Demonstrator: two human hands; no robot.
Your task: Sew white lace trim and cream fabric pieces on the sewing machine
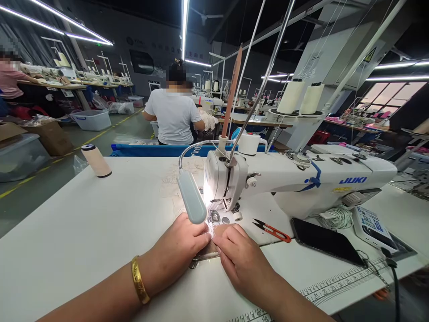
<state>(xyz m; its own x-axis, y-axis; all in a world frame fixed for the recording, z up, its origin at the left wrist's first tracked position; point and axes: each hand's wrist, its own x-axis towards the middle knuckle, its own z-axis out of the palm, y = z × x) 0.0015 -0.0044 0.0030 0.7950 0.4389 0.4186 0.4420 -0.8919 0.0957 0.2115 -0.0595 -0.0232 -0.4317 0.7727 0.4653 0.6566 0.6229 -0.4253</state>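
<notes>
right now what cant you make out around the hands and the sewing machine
- Needle and presser foot: head view, washed out by lamp glare behind the lamp head.
- Small piece at the fingertips of the left hand and right hand: mostly covered by the fingers, its shape is unclear.
- Control panel text: too small to read.
- Ruler markings at the table edge: too small, partly cut off by the frame.

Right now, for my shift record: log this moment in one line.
left hand: pinching small pale fabric piece | right hand: pressing it | white JUKI sewing machine behind
</notes>
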